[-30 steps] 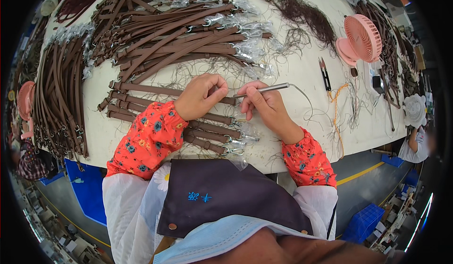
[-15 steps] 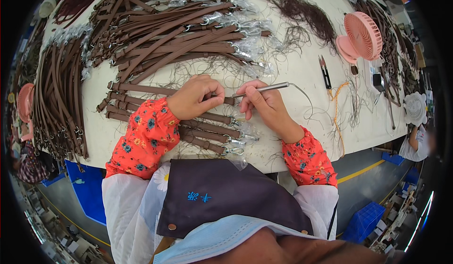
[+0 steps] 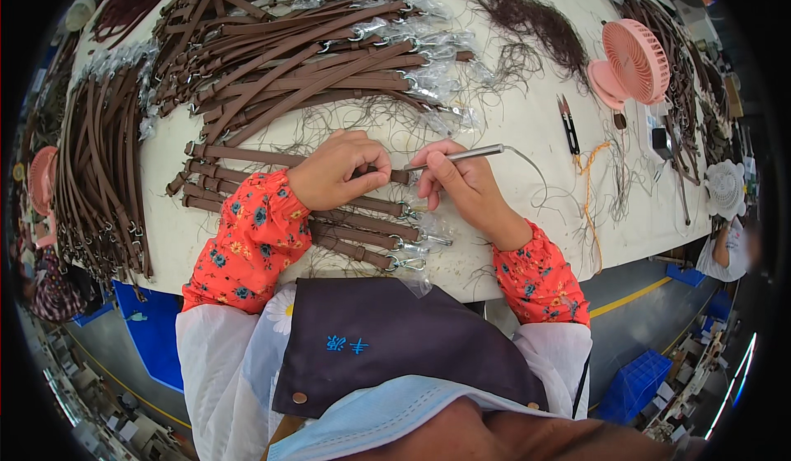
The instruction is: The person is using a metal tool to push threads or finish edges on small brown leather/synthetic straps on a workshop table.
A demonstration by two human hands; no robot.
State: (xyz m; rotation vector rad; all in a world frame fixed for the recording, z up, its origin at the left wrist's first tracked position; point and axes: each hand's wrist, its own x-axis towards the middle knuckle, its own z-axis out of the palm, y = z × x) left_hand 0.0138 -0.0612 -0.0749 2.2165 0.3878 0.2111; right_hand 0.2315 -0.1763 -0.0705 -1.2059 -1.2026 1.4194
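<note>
A strap (image 3: pixel 247 155) is lying on the table (image 3: pixel 527 123) under the curled left hand (image 3: pixel 342 173), its grip unclear, while the right hand (image 3: pixel 465 185) is grasping a tool (image 3: pixel 474 154), pointing at the strap's end and probably needing steadiness.

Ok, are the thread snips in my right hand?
No, your right hand holds a corded metal pen-like tool, and the thread snips lie apart on the table.
</note>
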